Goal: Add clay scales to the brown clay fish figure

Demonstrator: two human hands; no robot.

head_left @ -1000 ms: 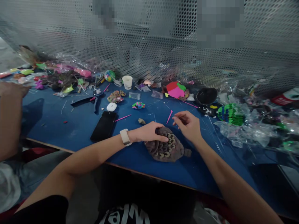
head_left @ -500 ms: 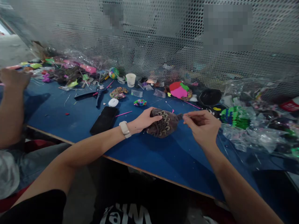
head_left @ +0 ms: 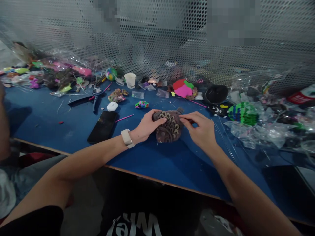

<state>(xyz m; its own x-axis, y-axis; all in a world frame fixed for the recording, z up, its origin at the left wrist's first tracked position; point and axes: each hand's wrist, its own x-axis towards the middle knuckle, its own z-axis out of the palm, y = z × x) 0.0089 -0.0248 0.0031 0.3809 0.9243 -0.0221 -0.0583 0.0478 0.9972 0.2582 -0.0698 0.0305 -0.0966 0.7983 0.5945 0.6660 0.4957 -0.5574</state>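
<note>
Brown scaled piece (head_left: pixel 168 135): at or just over the blue surface (head_left: pixel 157 167), contact unclear.
Left hand (head_left: pixel 147 125): gripping its 9 o'clock side, thumb on top.
Right hand (head_left: pixel 181 118): thumb and fingertip close together at its 2 o'clock edge; cannot tell whether they pinch it.
Black phone (head_left: pixel 102 127): 9 o'clock from the piece.
Paper cup (head_left: pixel 130 81): 11 o'clock.

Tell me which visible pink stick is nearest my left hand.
The pink stick beside the black phone; the other two lie farther back, one near the multicoloured ball, one near the red-and-pink piece.
</note>
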